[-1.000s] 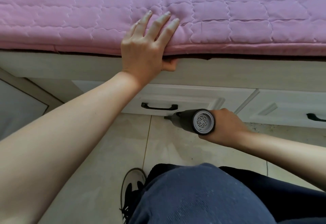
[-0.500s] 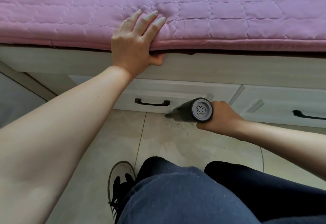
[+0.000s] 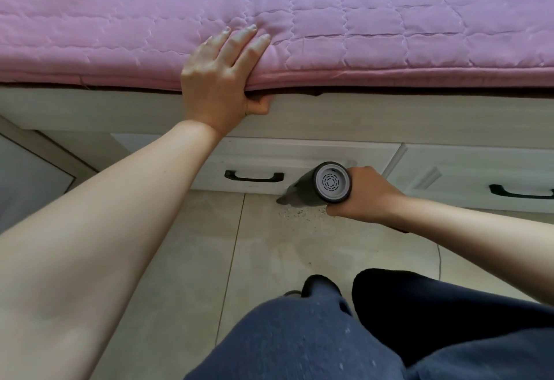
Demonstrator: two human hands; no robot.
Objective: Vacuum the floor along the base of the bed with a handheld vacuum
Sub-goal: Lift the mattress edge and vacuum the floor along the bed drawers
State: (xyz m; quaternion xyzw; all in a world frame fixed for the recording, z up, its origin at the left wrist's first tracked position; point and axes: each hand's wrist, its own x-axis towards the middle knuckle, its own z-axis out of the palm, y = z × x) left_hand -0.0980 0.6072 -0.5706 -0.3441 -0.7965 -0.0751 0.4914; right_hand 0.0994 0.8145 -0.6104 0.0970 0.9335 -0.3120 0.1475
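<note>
My right hand grips a dark grey handheld vacuum, whose round vented rear cap faces me. The nozzle points down and left and touches the tiled floor at the foot of the white drawer front under the bed. Fine dark crumbs lie on the tile just below the nozzle. My left hand rests on the edge of the pink quilted mattress cover, fingers flat on top and thumb tucked under the edge.
A black drawer handle sits just left of the nozzle, and a second handle is on the drawer to the right. My knees in dark blue trousers fill the lower frame. A grey panel stands at the far left.
The vacuum has slid slightly right along the drawer base, its nozzle still on the floor. My left hand stays on the mattress edge. My shoe has dropped out of sight behind my knee.
</note>
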